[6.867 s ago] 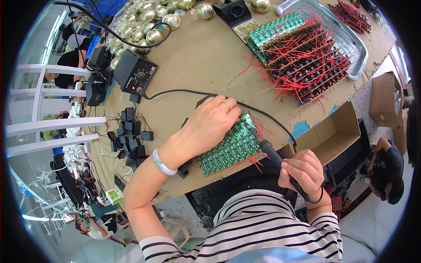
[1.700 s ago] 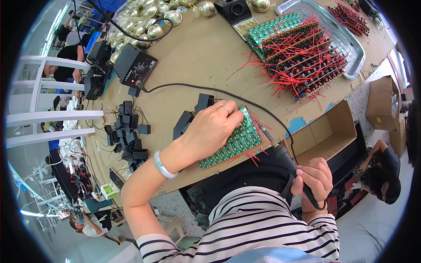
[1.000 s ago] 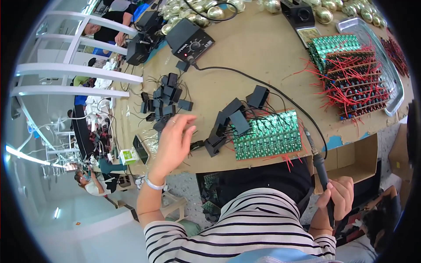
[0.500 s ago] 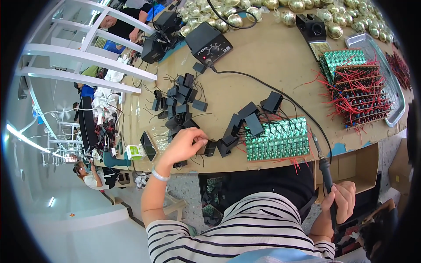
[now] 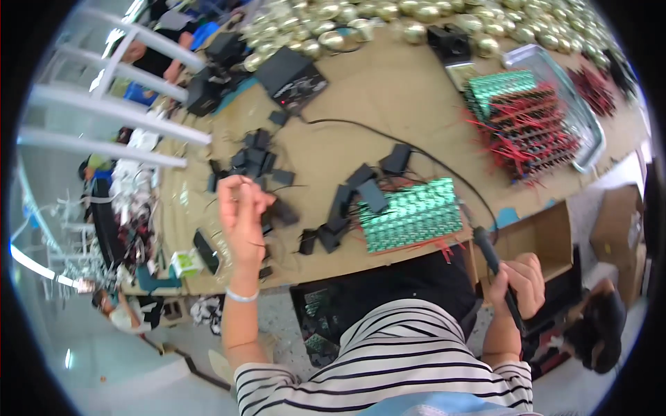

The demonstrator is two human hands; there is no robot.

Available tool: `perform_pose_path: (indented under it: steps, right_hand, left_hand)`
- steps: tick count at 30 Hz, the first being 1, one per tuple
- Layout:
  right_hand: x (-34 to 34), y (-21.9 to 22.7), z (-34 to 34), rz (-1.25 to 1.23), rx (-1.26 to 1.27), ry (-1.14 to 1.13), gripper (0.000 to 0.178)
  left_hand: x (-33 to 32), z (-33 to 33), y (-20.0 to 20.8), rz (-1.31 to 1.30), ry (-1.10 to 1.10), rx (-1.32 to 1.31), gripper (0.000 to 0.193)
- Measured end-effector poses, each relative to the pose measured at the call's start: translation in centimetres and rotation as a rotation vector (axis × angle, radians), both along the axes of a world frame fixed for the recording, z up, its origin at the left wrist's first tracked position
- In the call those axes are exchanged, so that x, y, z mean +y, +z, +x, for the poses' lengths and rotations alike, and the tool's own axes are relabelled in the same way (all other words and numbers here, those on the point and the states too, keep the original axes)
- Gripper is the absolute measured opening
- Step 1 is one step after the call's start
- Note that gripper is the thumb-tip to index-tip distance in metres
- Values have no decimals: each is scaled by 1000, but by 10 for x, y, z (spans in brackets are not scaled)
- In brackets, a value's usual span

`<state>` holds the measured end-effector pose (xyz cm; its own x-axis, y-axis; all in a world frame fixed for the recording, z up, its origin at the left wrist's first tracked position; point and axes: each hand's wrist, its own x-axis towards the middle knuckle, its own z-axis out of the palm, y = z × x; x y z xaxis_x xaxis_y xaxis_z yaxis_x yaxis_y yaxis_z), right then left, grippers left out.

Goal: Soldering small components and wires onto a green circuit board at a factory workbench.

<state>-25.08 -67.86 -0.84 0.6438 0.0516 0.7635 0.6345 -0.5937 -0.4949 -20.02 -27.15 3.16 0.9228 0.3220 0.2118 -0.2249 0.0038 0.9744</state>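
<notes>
Presently, the left hand (image 5: 239, 211) was raised above the left part of the brown workbench (image 5: 361, 104), fingers curled together near the thumb as though pinching something very thin; what it gripped, if anything, could not be made out. Just beside and beneath it lay a scatter of small black plastic housings (image 5: 260, 161), with more of them (image 5: 354, 197) trailing toward the centre. The right hand (image 5: 524, 284) was closed firmly around the handle of a soldering iron (image 5: 496, 267), held off the bench's near edge with its tip pointing up toward the bench. A black cable (image 5: 416, 154) ran from the iron across the bench to a black control box (image 5: 295, 75). Between the hands, at the near edge, lay a green panel of circuit boards (image 5: 413, 215) with red wires protruding at its lower side. Well apart, at the far right, a metal tray (image 5: 590, 132) held further green boards with red leads (image 5: 531, 128). Gold-coloured round caps (image 5: 333, 28) lined the far edge.
</notes>
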Motion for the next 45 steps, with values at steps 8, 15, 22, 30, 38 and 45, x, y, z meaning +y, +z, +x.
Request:
perform_pose_path:
  steps: [8, 15, 22, 30, 38, 45]
  right_hand:
    - [-8, -16, 11, 22, 13, -4, 16]
    - [-15, -20, 21, 43, 40, 36, 19]
    - [-17, -24, 24, 40, 105, 88, 19]
    - [-18, -25, 28, 25, 139, 88, 18]
    - [-18, -25, 26, -6, 134, 105, 15]
    - [-18, -22, 24, -161, 56, 161, 8]
  left_hand:
    - [-123, 76, 42, 813, -666, -34, 9]
    - [-171, 116, -5, 1265, -925, -198, 20]
    - [-171, 121, -18, 1331, -922, -188, 24]
    - [-169, 121, -24, 1362, -920, -195, 22]
    - [-170, 118, -24, 1425, -882, -290, 26]
    - [-175, 117, -26, 1500, -873, -386, 25]
